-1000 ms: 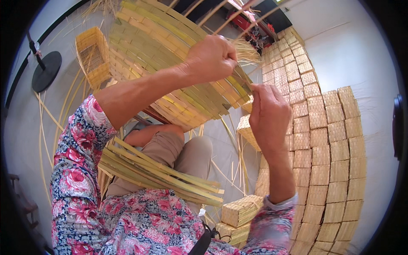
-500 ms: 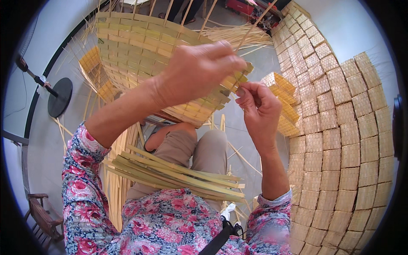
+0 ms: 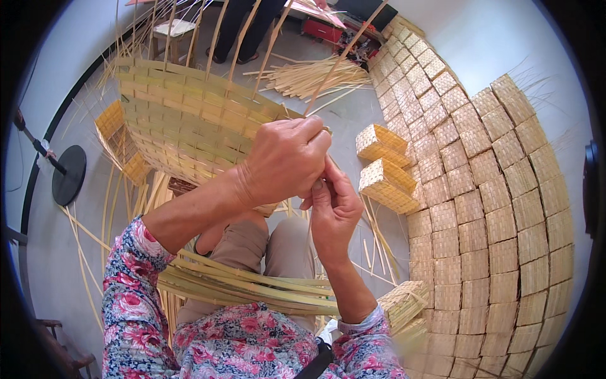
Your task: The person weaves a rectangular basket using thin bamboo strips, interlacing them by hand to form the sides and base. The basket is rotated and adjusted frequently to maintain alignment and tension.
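A partly woven bamboo basket [image 3: 183, 110] is tilted up in front of me, with long loose strips standing out of its upper edge. My left hand [image 3: 284, 161] is closed at the basket's right end, covering that edge. Just below and right of it, my right hand [image 3: 336, 215] pinches with thumb and forefinger. The two hands meet over a thin bamboo strip, of which only a sliver shows between the fingers. Across my lap lies a bundle of flat green-yellow strips [image 3: 246, 287].
Small woven baskets [image 3: 388, 186] stand on the floor to the right, beside tall stacks of baskets [image 3: 486, 208] along the wall. Loose strips [image 3: 315, 74] lie ahead, near a standing person's legs [image 3: 246, 31]. A round black stand base [image 3: 68, 175] is at left.
My right hand has moved left and down to meet my left hand, which has lowered and closed in. The view has shifted, showing more floor ahead.
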Demonstrator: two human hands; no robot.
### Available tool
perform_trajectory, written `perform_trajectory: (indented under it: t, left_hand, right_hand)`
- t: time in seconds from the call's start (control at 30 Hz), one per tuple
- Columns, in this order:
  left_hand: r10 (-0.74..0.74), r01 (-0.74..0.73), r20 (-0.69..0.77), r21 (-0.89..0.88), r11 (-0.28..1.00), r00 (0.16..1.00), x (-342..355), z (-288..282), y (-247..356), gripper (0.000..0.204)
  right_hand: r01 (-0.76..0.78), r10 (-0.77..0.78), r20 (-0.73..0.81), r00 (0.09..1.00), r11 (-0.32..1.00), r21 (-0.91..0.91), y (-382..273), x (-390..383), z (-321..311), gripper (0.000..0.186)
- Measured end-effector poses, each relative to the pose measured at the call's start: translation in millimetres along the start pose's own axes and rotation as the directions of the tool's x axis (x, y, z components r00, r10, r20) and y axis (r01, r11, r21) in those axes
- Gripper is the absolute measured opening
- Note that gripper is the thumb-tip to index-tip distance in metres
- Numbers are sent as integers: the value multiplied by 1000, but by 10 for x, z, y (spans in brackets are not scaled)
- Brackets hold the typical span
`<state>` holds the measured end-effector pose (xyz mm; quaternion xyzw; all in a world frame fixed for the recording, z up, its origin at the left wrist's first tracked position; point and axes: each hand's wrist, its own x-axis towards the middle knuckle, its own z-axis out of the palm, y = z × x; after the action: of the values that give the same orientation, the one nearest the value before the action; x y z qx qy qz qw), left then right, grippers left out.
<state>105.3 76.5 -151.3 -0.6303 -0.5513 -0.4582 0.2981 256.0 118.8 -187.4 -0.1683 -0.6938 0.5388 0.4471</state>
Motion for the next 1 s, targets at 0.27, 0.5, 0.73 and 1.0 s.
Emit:
perform_trajectory:
  t: [0.27, 0.5, 0.73, 1.0]
  left_hand:
    - [275, -206, 208, -302, 931, 939, -107, -296, -261, 11]
    - [121, -16, 201, -460, 888, 972, -147, -391, -331, 7]
    - [151, -35, 251, -414, 910, 956, -241, -365, -458, 10]
    - [166, -80, 274, -300, 951, 947, -196, -352, -496, 12]
  right_hand:
    - [644, -504, 418, 756, 455, -615, -144, 315, -582, 23]
    - [404, -194, 385, 902, 691, -600, -25, 492, -785, 23]
    - [-196, 190, 202, 961, 980, 13, 27, 420, -211, 34]
    - [-225, 189, 197, 962, 958, 180, 242, 531, -50, 19]
